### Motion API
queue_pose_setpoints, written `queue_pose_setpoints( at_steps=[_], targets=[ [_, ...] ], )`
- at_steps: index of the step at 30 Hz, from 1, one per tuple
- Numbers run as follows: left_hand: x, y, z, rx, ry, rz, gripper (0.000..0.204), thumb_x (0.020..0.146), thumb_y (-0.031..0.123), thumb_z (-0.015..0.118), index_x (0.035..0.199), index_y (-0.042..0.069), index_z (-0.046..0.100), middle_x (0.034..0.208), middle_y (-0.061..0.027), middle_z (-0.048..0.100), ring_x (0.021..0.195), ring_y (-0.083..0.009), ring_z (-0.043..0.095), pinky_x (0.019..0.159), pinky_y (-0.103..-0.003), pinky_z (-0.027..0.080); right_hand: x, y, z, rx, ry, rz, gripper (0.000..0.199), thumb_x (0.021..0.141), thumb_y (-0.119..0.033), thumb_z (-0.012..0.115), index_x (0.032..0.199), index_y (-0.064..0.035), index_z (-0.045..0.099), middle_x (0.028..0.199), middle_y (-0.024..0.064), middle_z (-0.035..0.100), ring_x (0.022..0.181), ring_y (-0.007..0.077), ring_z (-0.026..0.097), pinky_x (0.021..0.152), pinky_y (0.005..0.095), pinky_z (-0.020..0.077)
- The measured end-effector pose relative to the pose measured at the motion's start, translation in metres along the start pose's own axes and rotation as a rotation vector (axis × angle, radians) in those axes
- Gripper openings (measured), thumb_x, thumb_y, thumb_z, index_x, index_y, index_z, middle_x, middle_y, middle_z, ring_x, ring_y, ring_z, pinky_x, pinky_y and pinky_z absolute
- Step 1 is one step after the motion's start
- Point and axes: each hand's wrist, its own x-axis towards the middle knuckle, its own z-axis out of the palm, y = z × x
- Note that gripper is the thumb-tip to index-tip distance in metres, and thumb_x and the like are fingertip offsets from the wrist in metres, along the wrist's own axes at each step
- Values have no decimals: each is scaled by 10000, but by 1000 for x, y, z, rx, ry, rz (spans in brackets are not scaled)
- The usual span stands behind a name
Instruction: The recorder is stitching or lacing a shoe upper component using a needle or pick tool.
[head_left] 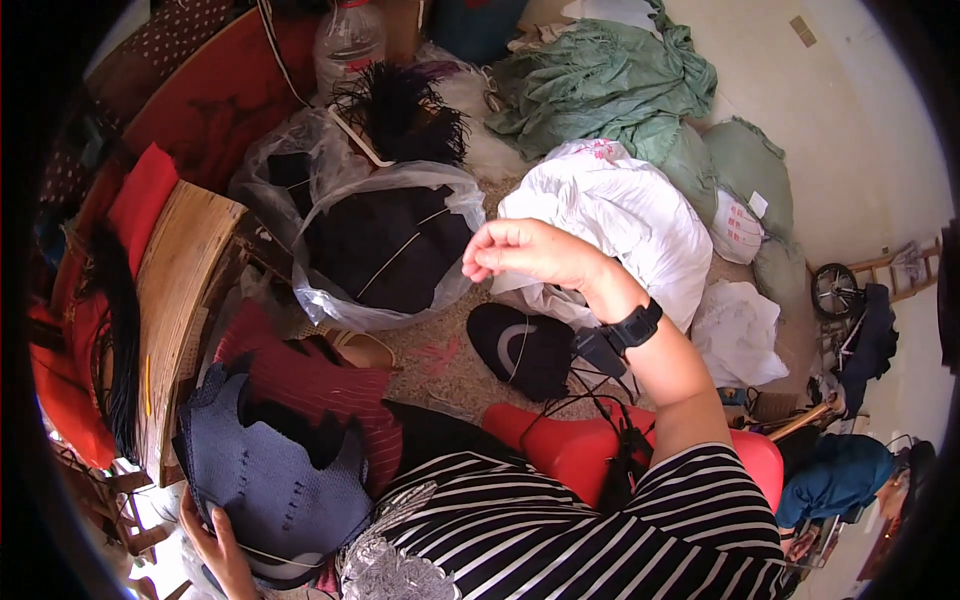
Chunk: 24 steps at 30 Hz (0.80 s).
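My left hand (222, 548) is at the lower left, fingers closed on the edge of a blue-grey knitted piece (275, 480) shaped like a shoe upper. It lies over my lap, with jagged cut-outs along its top and small slits in its face. A pale thread and a light grey curved band show at its lower end. My right hand (530, 250) is raised in mid-view, fingertips pinched together; whatever they might hold is too small to make out. Below it, a dark knitted piece (520, 345) with a grey arc lies on the floor.
A clear plastic bag (345, 312) full of dark pieces (385, 245) stands ahead. White sacks (610, 205) and green sacks (610, 85) lie beyond. At left is a wooden bench (185, 270); a red stool (560, 445) is beside me. Another person (845, 475) is at far right.
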Motion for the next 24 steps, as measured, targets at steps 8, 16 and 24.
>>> queue_pose_setpoints(
  at_steps=[8,16,24],
  targets=[
    [-42,-14,-28,-223,-83,-226,517,995,123,515,1487,-26,462,1449,-130,523,1290,-213,498,1119,-311,355,22,35,104,-92,-229,-46,283,1062,-280,630,1152,-14,664,1068,30,708,1000,115,643,909,298,530],
    [-77,-52,-2,-942,-94,-238,720,1018,437,635,1538,0,396,1457,-114,527,1330,-200,502,1150,-343,373,76,-11,228,237,-442,-45,753,992,-499,682,1486,16,442,1342,54,572,1243,124,514,1067,278,418],
    [-75,-28,2,-1142,7,-269,887,842,400,838,1507,15,395,1402,-131,569,1289,-241,555,1121,-383,417,87,-45,283,-80,-461,-433,878,924,-368,801,1523,79,339,1480,221,493,1385,289,473,1180,384,344]
  ],
)
